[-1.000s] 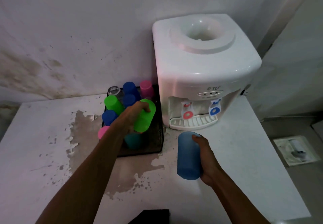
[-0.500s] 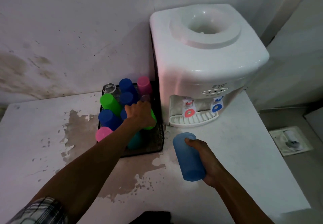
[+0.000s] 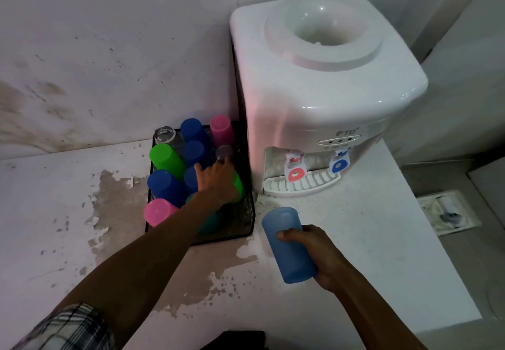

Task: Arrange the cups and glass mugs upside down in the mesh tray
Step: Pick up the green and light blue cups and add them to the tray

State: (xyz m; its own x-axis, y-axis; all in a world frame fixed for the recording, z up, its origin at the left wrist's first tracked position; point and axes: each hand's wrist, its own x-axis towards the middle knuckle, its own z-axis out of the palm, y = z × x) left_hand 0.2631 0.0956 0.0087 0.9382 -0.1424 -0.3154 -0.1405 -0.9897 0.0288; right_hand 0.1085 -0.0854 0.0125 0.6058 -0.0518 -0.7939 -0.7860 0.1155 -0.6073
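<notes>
Left hand (image 3: 218,183) down inside the mesh tray (image 3: 247,213), palm draped over a green cup (image 3: 238,185) at the tray's right side, fingers curled around it, fingertips close to a small glass mug (image 3: 224,152) just beyond. Right hand (image 3: 317,254) clamped around a light blue cup (image 3: 289,248), tilted, closed base pointing away, held above the worktop (image 3: 369,240) just right of the tray. Around the left hand, upside down: blue cups (image 3: 166,185), a second green cup (image 3: 166,159), a pink cup (image 3: 158,211) at the near-left corner, another pink cup (image 3: 222,129) and a clear glass (image 3: 164,135) at the far edge. Under the left forearm, a teal cup (image 3: 210,222), mostly hidden. Beyond the right hand, white water dispenser (image 3: 322,98), touching the tray's right wall.
</notes>
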